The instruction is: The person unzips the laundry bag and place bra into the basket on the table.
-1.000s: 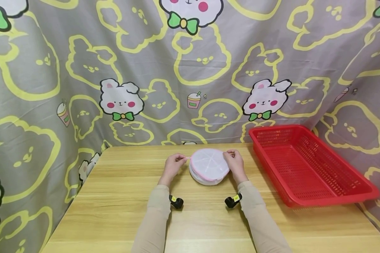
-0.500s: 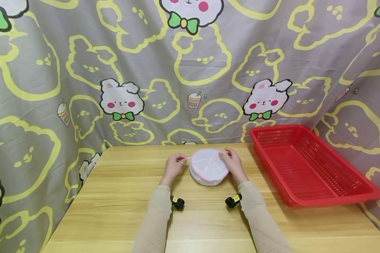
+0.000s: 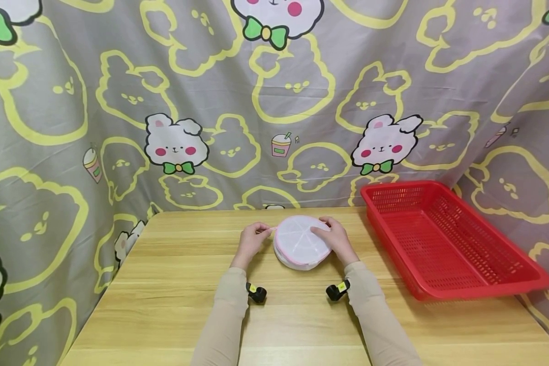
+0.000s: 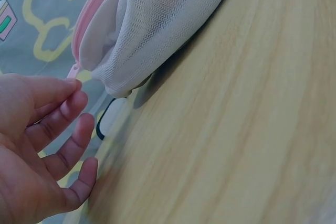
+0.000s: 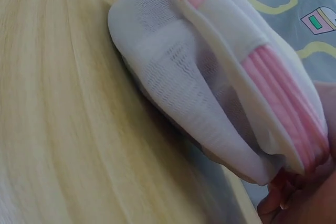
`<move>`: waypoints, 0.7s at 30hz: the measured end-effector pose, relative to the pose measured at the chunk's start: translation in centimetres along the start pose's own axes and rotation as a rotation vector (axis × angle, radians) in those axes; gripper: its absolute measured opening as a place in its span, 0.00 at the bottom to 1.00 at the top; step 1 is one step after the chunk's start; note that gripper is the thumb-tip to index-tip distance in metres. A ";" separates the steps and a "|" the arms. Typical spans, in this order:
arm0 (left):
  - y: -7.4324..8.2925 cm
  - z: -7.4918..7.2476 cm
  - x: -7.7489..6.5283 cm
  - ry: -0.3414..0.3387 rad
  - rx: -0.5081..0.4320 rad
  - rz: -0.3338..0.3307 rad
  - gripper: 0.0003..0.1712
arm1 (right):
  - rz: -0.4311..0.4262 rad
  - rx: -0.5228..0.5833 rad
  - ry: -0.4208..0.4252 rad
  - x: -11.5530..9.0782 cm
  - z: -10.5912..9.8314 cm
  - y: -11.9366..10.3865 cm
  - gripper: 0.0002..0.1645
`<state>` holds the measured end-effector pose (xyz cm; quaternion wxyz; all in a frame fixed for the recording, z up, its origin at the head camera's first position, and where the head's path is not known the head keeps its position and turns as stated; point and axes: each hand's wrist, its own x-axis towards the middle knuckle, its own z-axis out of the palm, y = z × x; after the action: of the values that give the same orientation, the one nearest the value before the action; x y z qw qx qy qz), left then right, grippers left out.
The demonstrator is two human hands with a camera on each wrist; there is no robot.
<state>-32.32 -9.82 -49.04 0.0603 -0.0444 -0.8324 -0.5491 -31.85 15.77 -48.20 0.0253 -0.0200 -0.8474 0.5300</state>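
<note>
A round white mesh laundry bag (image 3: 298, 241) with a pink zipper around its top edge sits on the table in the head view. My left hand (image 3: 251, 242) is at its left side, where thumb and index finger pinch the small pink zipper pull (image 4: 74, 71); the other fingers are loosely bent. My right hand (image 3: 338, 241) grips the bag's right edge, thumb lying over the top panel. In the right wrist view the pink zipper (image 5: 281, 98) runs beside a white fabric strip, above the sagging mesh wall. The right fingers are partly hidden by the bag.
A red perforated plastic basket (image 3: 439, 244) stands on the right of the wooden table (image 3: 178, 284). Behind and along both sides hangs a grey curtain (image 3: 238, 91) with cartoon prints. A small black camera is strapped to each wrist.
My right hand has shifted left on the bag, its thumb reaching farther over the top panel. My left hand still pinches the zipper pull, almost unmoved.
</note>
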 end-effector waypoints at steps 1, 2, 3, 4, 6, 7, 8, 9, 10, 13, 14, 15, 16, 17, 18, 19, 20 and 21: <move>0.0 0.0 0.0 -0.002 0.002 0.001 0.07 | 0.004 0.000 -0.002 0.0 0.0 0.0 0.35; 0.0 0.0 0.0 -0.003 0.006 0.003 0.07 | 0.005 0.000 -0.003 0.0 0.0 0.0 0.35; 0.0 0.0 0.0 -0.005 0.006 0.005 0.07 | 0.010 -0.001 -0.004 0.0 -0.1 0.0 0.35; -0.1 0.0 0.0 -0.006 0.007 0.006 0.07 | 0.015 -0.001 -0.004 0.0 -0.1 0.0 0.35; -0.1 0.1 0.0 -0.007 0.008 0.010 0.07 | 0.016 -0.009 -0.005 0.0 -0.1 -0.1 0.34; -0.1 0.1 0.0 -0.008 0.008 0.009 0.07 | 0.018 -0.016 -0.006 0.0 -0.1 -0.1 0.33; -0.1 0.1 0.0 -0.008 0.008 0.009 0.07 | 0.020 -0.019 -0.006 0.0 -0.1 -0.1 0.33; -0.1 0.1 0.0 -0.009 0.008 0.008 0.07 | 0.022 -0.024 -0.008 0.0 -0.1 -0.2 0.33; -0.1 0.1 0.0 -0.009 0.008 0.008 0.07 | 0.024 -0.026 -0.008 -0.1 -0.1 -0.2 0.32; -0.1 0.1 0.0 -0.013 0.010 0.010 0.07 | 0.032 -0.020 -0.006 -0.2 -0.1 -0.3 0.31; -0.1 0.1 0.0 -0.013 0.009 0.011 0.07 | 0.033 -0.015 -0.004 -0.2 -0.1 -0.4 0.30; -0.2 0.1 0.0 -0.015 0.011 0.015 0.07 | 0.034 -0.012 -0.001 -0.2 -0.1 -0.4 0.30; -0.2 0.1 0.0 -0.017 0.010 0.016 0.07 | 0.034 -0.006 0.003 -0.2 0.0 -0.4 0.30; -0.2 0.1 0.0 -0.019 0.008 0.016 0.07 | 0.034 -0.002 0.008 -0.2 0.0 -0.4 0.29; -0.2 0.0 0.0 -0.021 0.006 0.017 0.07 | 0.035 0.001 0.014 -0.2 0.0 -0.4 0.29; -0.2 0.0 -0.1 -0.022 0.003 0.017 0.07 | 0.035 0.002 0.018 -0.2 0.1 -0.4 0.29; -0.2 0.0 -0.1 -0.024 0.001 0.018 0.07 | 0.034 0.005 0.022 -0.2 0.2 -0.4 0.29; -0.2 0.0 -0.1 -0.025 -0.002 0.017 0.07 | 0.033 0.007 0.026 -0.1 0.2 -0.3 0.29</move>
<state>-32.28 -9.86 -49.21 0.0546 -0.0586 -0.8321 -0.5489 -31.73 15.41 -48.03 0.0278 -0.0411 -0.8446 0.5330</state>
